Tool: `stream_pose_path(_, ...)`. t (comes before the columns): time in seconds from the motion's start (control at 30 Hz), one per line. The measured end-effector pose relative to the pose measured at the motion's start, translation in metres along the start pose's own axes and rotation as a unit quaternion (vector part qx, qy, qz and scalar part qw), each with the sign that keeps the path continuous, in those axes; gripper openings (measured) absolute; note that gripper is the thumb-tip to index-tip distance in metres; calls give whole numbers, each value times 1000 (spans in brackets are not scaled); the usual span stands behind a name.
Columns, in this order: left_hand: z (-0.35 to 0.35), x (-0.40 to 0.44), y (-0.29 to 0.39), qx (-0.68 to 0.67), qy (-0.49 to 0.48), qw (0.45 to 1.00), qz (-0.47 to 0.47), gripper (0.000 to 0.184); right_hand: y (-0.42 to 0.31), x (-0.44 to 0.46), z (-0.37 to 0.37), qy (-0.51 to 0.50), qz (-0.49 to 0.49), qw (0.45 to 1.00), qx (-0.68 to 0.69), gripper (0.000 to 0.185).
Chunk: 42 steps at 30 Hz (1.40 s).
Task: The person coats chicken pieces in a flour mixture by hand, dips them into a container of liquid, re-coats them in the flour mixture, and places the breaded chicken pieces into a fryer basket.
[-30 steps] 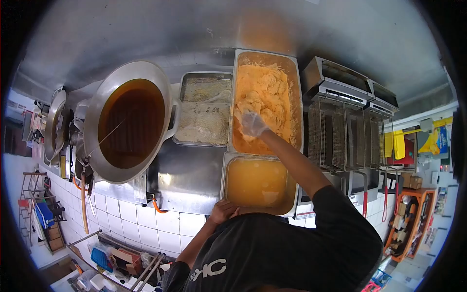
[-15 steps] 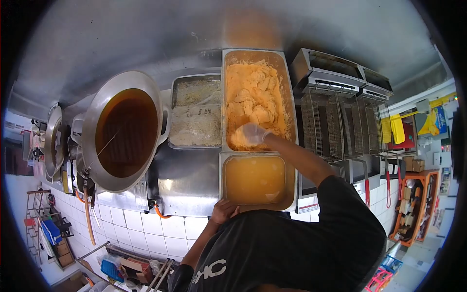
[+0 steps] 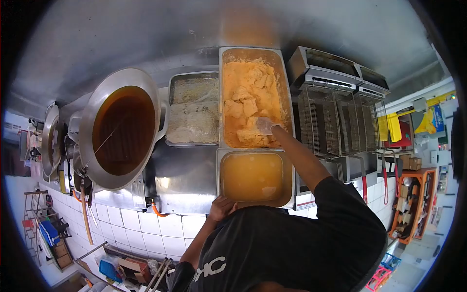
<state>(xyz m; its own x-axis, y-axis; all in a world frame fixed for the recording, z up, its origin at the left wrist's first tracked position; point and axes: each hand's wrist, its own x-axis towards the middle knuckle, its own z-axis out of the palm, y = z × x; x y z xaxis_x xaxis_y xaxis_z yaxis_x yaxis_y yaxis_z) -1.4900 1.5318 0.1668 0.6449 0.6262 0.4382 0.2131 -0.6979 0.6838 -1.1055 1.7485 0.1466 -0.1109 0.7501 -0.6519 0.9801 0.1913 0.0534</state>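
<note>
My left hand (image 3: 222,208), nearest me, has its fingers curled at the near-left corner of the liquid pan (image 3: 289,180); I cannot tell whether it grips the rim. The orange liquid (image 3: 253,175) lies at 1 o'clock from it. Farther off, my gloved right hand (image 3: 265,126) reaches into the breading pan (image 3: 287,97), its fingers against the coated pieces (image 3: 249,107), which spread from 8 to 11 o'clock of it. Through the cloudy glove I cannot tell whether it is clenched on 1 of them. Some pieces are half buried in breading, so their outlines blur. My right forearm (image 3: 304,155) crosses and covers part of the pan's right side. Bare tabletop (image 3: 182,175) shows at 10 o'clock from my left hand, with the wok (image 3: 129,77) beyond. From my right hand, a shallow tray (image 3: 194,74) sits at 9 o'clock and wire baskets (image 3: 335,121) at 3.
</note>
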Motion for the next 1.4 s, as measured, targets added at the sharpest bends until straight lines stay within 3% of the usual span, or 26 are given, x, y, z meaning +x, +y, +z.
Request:
stream_pose_path(0.3,-5,-1,4,-1,-15,1000,-8,9,40,-19,-2,59,32,990,122,21)
stream_pose_path(0.53,-4,-4,0,3,-18,1000,-5,12,30,-52,28,-41,26,995,82,22)
stream_pose_path(0.67,-2,-2,1,-10,-2,1000,-10,15,12,-62,35,-39,25,995,93,23)
stream_pose_path(0.9,-9,4,6,-7,-3,1000,2,16,34,-3,-15,85,62,994,-2,27)
stream_pose_path(1.0,-12,4,8,15,-44,999,-17,15,22,32,-62,130,37,991,-10,26)
stream_pose_path(1.03,-10,5,8,-3,-28,999,-18,14,1,27,-81,113,28,992,44,29)
stream_pose_path(1.17,-5,4,5,-20,12,1000,-6,11,-53,91,-42,183,53,982,1,39)
stream_pose_path(1.23,-4,0,3,-5,-20,1000,-12,12,-65,76,-38,157,24,984,78,26)
stream_pose_path(1.37,-9,-3,3,0,-55,998,-24,12,-57,43,-22,170,-46,976,128,24)
stream_pose_path(1.4,-10,-3,4,3,-54,998,-24,12,-50,45,-13,156,-107,972,141,21)
